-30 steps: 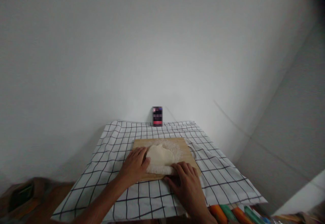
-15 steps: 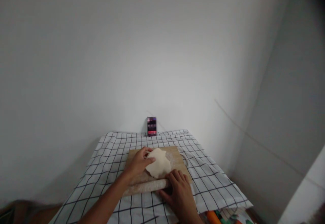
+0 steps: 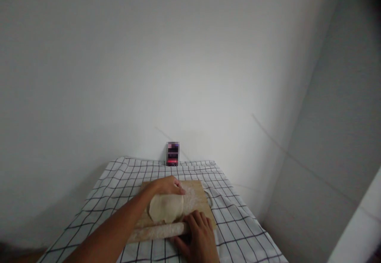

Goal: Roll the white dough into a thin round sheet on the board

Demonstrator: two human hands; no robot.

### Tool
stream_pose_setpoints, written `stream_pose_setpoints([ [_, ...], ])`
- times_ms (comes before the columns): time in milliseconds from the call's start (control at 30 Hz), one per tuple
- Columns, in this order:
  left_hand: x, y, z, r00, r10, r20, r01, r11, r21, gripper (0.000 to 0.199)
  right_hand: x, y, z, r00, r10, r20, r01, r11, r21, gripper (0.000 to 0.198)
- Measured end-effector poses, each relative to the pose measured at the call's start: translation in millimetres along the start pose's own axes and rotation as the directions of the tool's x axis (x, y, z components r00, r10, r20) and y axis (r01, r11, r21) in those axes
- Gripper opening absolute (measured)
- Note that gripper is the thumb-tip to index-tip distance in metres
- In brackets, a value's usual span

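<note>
A flat, pale sheet of dough [image 3: 166,208] lies on a flour-dusted wooden board [image 3: 195,201]. My left hand [image 3: 170,185] is at its far edge, fingers curled and closed on the dough there; the fingertips are partly hidden. Along the near side of the board runs a floury rolling pin [image 3: 160,231]. Its right end is under my right hand [image 3: 196,231], whose fingers wrap over it.
A checked cloth [image 3: 235,225] covers the table. At the back, a phone-like upright object [image 3: 172,154], blurred out, leans against the white wall [image 3: 190,76]. A ring-shaped handle [image 3: 209,199] shows at the board's right side.
My left hand has gone from the dough's left edge to its far edge, and the dough has turned and changed outline. My right hand stays on the rolling pin. The view has shifted slightly.
</note>
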State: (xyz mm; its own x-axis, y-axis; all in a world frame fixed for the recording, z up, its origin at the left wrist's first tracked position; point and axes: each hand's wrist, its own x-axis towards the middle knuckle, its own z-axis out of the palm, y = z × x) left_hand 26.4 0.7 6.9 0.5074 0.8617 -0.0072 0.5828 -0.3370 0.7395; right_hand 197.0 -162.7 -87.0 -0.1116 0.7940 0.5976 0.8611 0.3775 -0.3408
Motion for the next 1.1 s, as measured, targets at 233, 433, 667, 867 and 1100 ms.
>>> stream_pose_setpoints([
  [233, -16.2, 3.7, -3.3, 0.986, 0.122, -0.113, -0.112, 0.99, 0.09, 0.037, -0.2, -6.7, -10.5, 0.999, 0.027, 0.034, -0.029, 0.996, 0.085, 0.032],
  [433, -81.8, 5.4, 3.3, 0.984, 0.103, -0.147, -0.051, 0.944, 0.325, 0.047, -1.8, -2.6, -5.5, 0.998, 0.021, 0.064, -0.025, 0.998, 0.059, 0.033],
  [667, -93.7, 29.1, 28.5, 0.98, 0.191, -0.056, -0.128, 0.821, 0.556, 0.056, -2.0, 2.0, -5.8, 0.993, -0.051, 0.103, 0.05, 0.999, 0.011, 0.035],
  [867, -88.0, 11.8, 15.1, 0.989, 0.124, -0.081, -0.069, 0.871, 0.487, 0.053, -3.2, 3.1, -3.4, 0.994, -0.031, 0.101, 0.031, 1.0, 0.008, 0.033],
  [1100, -84.8, 3.8, -32.2, 0.989, 0.109, -0.095, -0.091, 0.98, 0.176, 0.049, 38.7, 2.3, -34.9, 0.976, 0.015, 0.215, -0.026, 0.999, 0.047, 0.026],
])
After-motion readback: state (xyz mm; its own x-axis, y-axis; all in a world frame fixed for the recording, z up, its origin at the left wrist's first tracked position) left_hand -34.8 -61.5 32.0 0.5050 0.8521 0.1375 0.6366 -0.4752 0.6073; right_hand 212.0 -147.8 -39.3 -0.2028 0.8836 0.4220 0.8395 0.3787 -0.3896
